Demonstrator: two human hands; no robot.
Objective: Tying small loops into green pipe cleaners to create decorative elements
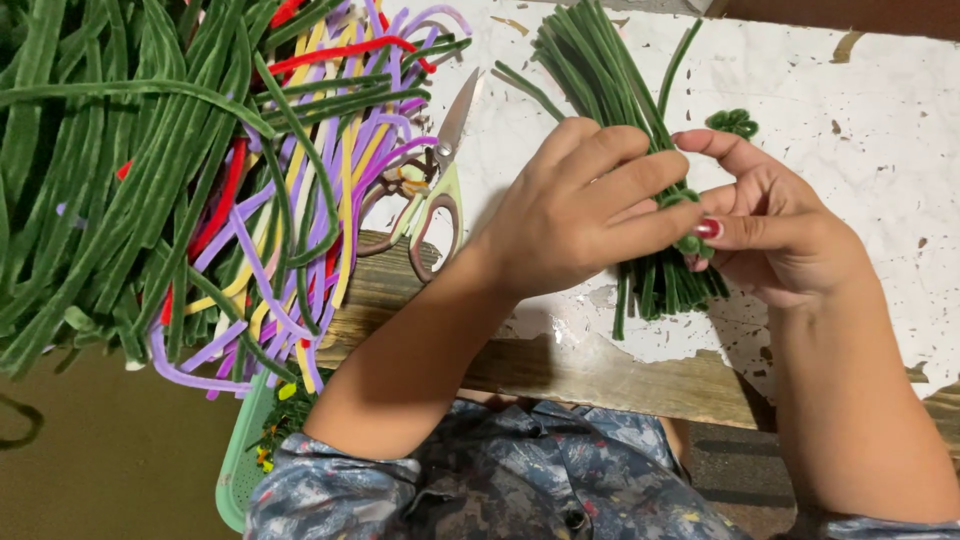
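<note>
Both hands meet over the near edge of the worn white surface (850, 110). The left hand (575, 215) and right hand (770, 225) have their fingers closed on a small green pipe-cleaner coil (685, 215), pinched above the bundle of green pipe cleaners (610, 90) lying toward the far edge. A finished green coil (733, 122) sits just beyond. Scissors (430, 190) lie beside a heap of coloured pipe cleaners (180, 170) at the left edge. The coil could spring loose if the pinch slackens; the bundle's near ends overhang and might slide off.
</note>
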